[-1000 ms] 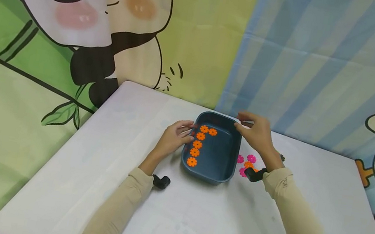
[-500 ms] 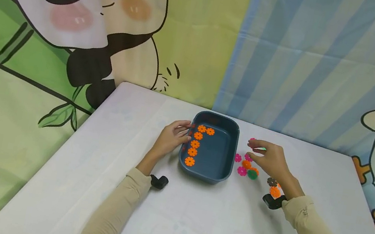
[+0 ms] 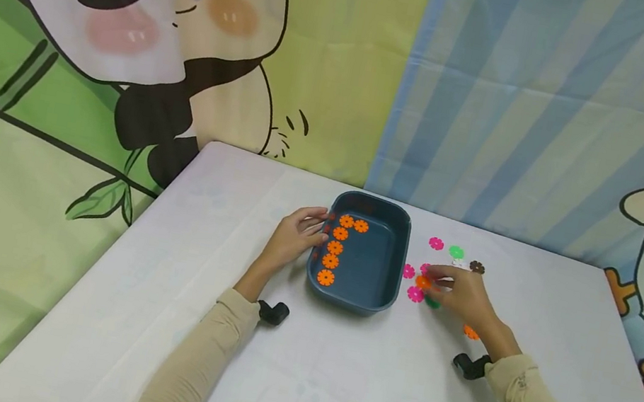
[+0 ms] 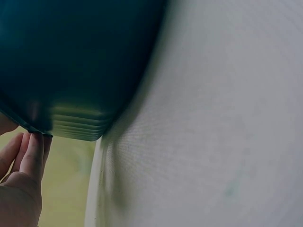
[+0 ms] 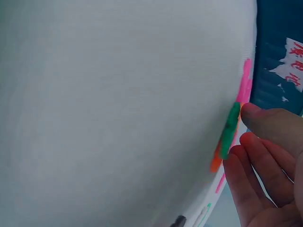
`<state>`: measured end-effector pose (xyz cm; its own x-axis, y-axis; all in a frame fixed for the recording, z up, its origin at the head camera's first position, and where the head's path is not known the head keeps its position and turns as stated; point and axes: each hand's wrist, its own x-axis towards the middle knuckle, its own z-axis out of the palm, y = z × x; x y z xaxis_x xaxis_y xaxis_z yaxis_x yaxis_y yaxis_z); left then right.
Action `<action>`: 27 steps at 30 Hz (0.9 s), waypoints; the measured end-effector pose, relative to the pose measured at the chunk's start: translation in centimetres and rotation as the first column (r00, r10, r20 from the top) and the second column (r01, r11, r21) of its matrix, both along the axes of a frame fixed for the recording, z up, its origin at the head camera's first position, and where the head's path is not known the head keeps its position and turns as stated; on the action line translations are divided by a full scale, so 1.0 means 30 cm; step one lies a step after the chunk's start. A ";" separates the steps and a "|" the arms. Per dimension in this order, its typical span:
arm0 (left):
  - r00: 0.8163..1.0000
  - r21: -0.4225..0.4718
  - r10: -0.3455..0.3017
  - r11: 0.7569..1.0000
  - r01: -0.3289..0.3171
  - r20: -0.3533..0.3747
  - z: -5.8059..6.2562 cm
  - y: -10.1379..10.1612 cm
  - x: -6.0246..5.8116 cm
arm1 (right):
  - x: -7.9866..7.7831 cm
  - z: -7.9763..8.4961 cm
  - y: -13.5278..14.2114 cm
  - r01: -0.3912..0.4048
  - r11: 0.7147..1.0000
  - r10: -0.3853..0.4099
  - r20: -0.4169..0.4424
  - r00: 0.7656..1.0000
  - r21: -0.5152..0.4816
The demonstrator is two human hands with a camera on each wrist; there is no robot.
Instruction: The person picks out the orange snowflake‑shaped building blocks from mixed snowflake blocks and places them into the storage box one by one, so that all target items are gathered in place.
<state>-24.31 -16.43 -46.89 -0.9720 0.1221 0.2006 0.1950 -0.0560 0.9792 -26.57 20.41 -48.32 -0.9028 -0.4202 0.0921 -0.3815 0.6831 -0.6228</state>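
A dark blue rectangular plastic basin point(image 3: 372, 260) stands on the white table. Orange flower-shaped discs point(image 3: 334, 248) form an upside-down L inside it, along the left side and far end. My left hand point(image 3: 291, 239) rests its fingertips against the basin's left rim; the left wrist view shows those fingers point(image 4: 32, 158) extended at the edge. To the basin's right, my right hand point(image 3: 461, 294) reaches over loose discs, thumb and fingers apart around an orange disc point(image 3: 423, 282). A green disc point(image 5: 230, 131) shows by its fingertips, partly covered in the head view.
Pink discs point(image 3: 415, 294) lie between the basin and my right hand. Beyond that hand are another pink disc point(image 3: 436, 243), a light green disc point(image 3: 457, 252) and a brown disc point(image 3: 477, 266). An orange disc point(image 3: 470, 332) lies near the right wrist. Printed curtains point(image 3: 345, 68) border the table.
My right hand has moved from over the basin's far right corner to the loose discs at right, then lowered among them. My left hand has stayed at the basin's left rim.
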 end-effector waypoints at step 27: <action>1.000 -0.003 0.012 1.000 -0.012 0.000 -0.030 -0.004 -0.018 | -0.022 -0.004 0.000 0.007 0.994 -0.011 0.039 0.999 0.109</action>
<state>-24.85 -16.54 -47.81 -0.9734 0.1106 0.2005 0.1960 -0.0509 0.9793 -27.22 20.41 -48.43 -0.9085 -0.4178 0.0101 -0.3516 0.7510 -0.5590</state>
